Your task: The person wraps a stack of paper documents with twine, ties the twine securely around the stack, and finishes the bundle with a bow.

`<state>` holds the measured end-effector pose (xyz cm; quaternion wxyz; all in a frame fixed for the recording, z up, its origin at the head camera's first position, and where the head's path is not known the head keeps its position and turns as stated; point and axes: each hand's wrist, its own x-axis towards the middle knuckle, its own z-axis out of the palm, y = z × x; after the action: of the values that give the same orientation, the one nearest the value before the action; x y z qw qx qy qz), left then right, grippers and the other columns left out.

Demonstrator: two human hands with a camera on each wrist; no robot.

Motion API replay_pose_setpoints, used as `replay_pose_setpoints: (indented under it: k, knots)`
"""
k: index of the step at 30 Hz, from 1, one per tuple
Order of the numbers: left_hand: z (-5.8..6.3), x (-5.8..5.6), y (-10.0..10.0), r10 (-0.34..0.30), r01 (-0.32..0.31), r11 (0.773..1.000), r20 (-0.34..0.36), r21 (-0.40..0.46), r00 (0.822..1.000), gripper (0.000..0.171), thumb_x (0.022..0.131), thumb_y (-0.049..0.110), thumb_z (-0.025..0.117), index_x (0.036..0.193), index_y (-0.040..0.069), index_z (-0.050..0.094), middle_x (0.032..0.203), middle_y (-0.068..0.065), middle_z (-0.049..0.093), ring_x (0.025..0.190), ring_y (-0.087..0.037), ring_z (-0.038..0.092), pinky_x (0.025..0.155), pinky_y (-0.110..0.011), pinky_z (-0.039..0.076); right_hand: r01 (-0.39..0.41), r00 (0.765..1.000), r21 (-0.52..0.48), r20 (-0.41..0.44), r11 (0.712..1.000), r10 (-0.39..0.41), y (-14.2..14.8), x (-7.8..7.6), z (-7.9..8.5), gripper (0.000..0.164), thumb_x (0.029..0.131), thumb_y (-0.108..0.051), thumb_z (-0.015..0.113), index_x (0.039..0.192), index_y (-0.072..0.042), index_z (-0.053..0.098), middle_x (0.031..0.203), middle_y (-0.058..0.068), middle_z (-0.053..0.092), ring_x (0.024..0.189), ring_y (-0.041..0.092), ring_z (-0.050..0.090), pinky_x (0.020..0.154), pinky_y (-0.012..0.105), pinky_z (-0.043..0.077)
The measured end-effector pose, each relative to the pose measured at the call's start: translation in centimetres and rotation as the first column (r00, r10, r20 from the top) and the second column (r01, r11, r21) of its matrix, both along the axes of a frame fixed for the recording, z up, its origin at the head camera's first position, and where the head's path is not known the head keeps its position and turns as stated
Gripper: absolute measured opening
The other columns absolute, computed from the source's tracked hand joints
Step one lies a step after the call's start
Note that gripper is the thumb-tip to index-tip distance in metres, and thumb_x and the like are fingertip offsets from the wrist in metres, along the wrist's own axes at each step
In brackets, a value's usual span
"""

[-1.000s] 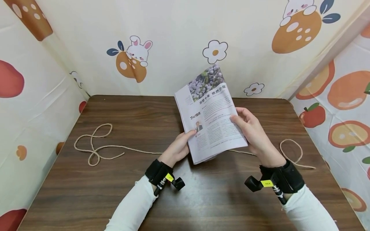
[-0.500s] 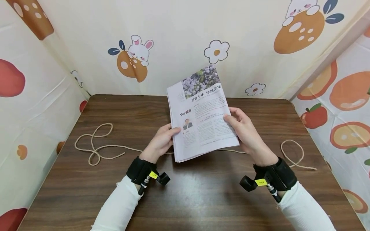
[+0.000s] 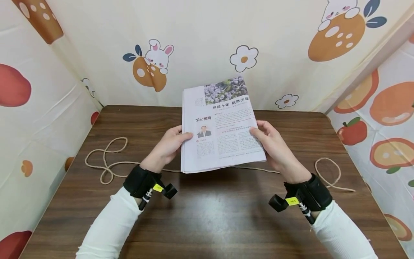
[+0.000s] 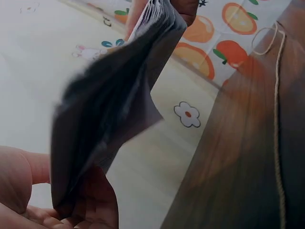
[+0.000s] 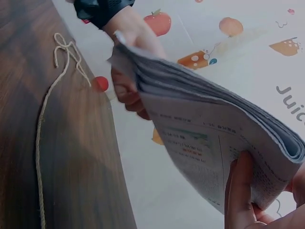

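Observation:
A folded stack of newspaper [image 3: 223, 126] is held up over the far middle of the table, its printed front page tilted toward the head camera. My left hand [image 3: 169, 145] grips its left edge, thumb on the front and fingers behind. On the right edge, my right hand [image 3: 273, 145] pinches it the same way. The right wrist view shows the newspaper [image 5: 200, 124] from below, with several folded layers and fingers [image 5: 240, 183] spread on its back. A thin beige rope [image 3: 249, 167] runs across the table behind the newspaper, which hides its middle part.
The brown wooden table [image 3: 210, 223] carries the rope's looped left end [image 3: 108, 162] and its curled right end [image 3: 336, 172]. A cream curtain [image 3: 200, 36] printed with rabbits and flowers hangs behind the table's far edge, and fruit-printed sheets [image 3: 388, 118] flank the sides.
My left hand has moved left and up along the newspaper's left edge. The newspaper has shifted left and turned more upright; its loose layers look more even. My right hand moved slightly left.

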<state>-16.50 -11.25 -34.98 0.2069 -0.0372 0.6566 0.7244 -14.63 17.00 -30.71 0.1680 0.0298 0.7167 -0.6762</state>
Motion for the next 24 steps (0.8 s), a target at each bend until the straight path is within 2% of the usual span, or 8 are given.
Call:
replay_pose_setpoints:
  k: [5, 10, 19, 24]
  knots:
    - [1.2, 0.0, -0.2, -0.020, 0.020, 0.999, -0.021, -0.027, 1.000, 0.034, 0.095, 0.011, 0.047, 0.128, 0.002, 0.044, 0.116, -0.016, 0.059, 0.091, -0.014, 0.064, 0.073, -0.027, 0.052, -0.011, 0.999, -0.013, 0.033, 1.000, 0.011, 0.4, 0.1, -0.3, 0.029, 0.095, -0.027, 0.049, 0.119, -0.014, 0.039, 0.094, -0.003, 0.061, 0.077, 0.009, 0.064, 0.062, 0.027, 0.053]
    - [1.3, 0.7, -0.3, -0.056, 0.054, 0.997, -0.037, -0.062, 0.998, 0.036, 0.095, 0.011, 0.048, 0.129, 0.003, 0.043, 0.118, -0.017, 0.059, 0.093, -0.014, 0.064, 0.075, -0.027, 0.051, -0.042, 0.998, 0.008, 0.050, 0.999, 0.041, 0.9, 0.6, -1.1, 0.033, 0.095, -0.028, 0.049, 0.121, -0.012, 0.037, 0.096, -0.003, 0.061, 0.078, 0.010, 0.064, 0.063, 0.028, 0.052]
    - [-0.4, 2.4, -0.4, -0.164, 0.148, 0.973, -0.077, -0.176, 0.983, 0.036, 0.093, 0.009, 0.050, 0.127, -0.001, 0.045, 0.113, -0.020, 0.061, 0.091, -0.016, 0.063, 0.077, -0.028, 0.049, -0.139, 0.986, 0.105, 0.103, 0.985, 0.128, 1.9, 2.5, -3.8, 0.046, 0.096, -0.028, 0.048, 0.129, -0.002, 0.030, 0.099, 0.004, 0.062, 0.081, 0.013, 0.064, 0.064, 0.031, 0.052]
    - [-1.8, 3.5, -0.3, -0.180, 0.163, 0.965, -0.062, -0.207, 0.982, 0.037, 0.092, 0.008, 0.052, 0.127, -0.002, 0.046, 0.112, -0.020, 0.062, 0.091, -0.016, 0.062, 0.077, -0.027, 0.048, -0.172, 0.981, 0.109, 0.115, 0.979, 0.159, 2.2, 3.5, -5.6, 0.048, 0.095, -0.025, 0.050, 0.128, 0.002, 0.028, 0.100, 0.009, 0.062, 0.083, 0.015, 0.063, 0.067, 0.032, 0.052]
